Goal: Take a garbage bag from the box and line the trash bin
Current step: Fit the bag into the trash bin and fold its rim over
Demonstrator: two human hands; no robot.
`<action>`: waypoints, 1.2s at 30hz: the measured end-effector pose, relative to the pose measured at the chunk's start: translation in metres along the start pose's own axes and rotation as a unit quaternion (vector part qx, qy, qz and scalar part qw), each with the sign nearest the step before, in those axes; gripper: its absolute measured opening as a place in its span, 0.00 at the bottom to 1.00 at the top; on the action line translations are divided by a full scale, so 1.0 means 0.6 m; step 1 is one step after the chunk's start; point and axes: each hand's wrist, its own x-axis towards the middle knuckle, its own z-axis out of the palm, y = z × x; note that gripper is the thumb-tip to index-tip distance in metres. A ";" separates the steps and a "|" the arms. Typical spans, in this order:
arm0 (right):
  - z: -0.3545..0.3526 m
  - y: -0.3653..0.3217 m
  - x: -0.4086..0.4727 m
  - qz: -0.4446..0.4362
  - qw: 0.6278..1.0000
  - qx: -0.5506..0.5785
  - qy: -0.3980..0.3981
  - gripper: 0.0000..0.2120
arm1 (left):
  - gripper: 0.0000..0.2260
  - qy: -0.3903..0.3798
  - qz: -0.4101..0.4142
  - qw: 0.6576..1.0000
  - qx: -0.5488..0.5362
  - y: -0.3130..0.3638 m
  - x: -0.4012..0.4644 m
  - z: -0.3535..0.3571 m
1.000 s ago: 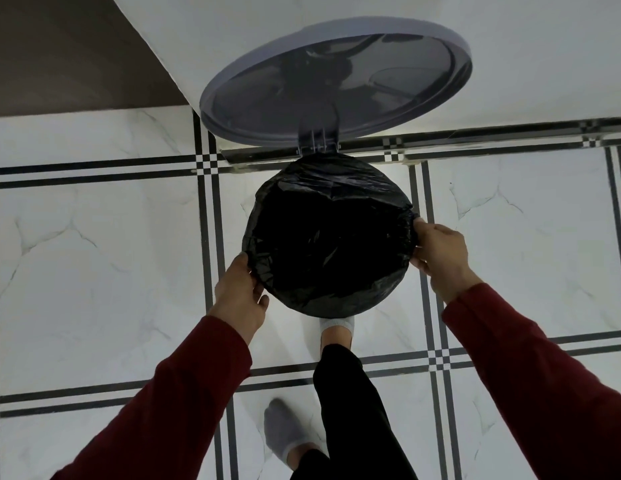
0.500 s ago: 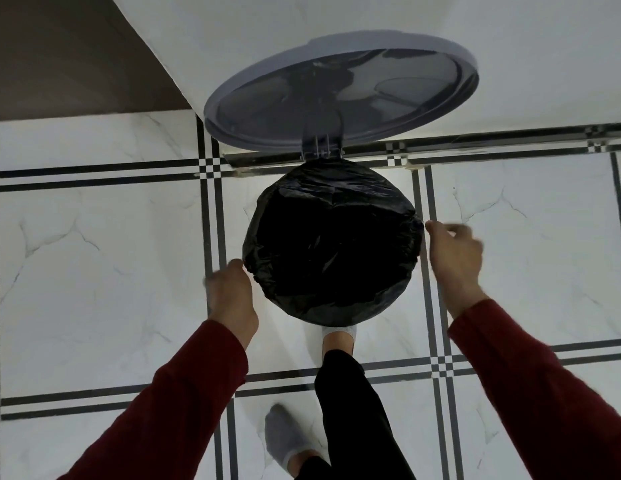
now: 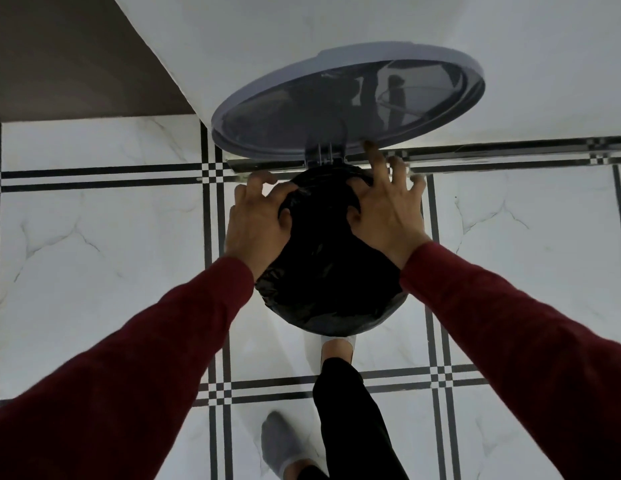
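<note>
A round pedal trash bin stands on the tiled floor, its mouth and rim fully wrapped by a black garbage bag [image 3: 331, 285]. The grey lid [image 3: 347, 102] is tipped up against the white wall behind. My left hand [image 3: 259, 223] rests on the bag's far-left rim with fingers curled onto the plastic. My right hand [image 3: 388, 209] lies on the far-right rim with fingers spread, thumb pressing into the bag near the hinge [image 3: 324, 154]. The bin's body is hidden under the bag.
One foot in a white sock [image 3: 337, 346] presses at the bin's front base. The other foot, in a grey sock [image 3: 281, 441], stands further back. White marble floor tiles with black lines [image 3: 94, 254] surround the bin. A brown surface [image 3: 59, 57] sits at top left.
Both hands left the sides of the bin, lifted off briefly, then moved forward onto the far part of the bag's rim near the hinge. The lid stays raised.
</note>
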 end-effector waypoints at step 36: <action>0.016 0.109 0.071 0.271 0.804 0.468 -0.247 0.28 | 0.35 -0.242 -0.329 0.869 -0.280 -0.043 0.082 -0.012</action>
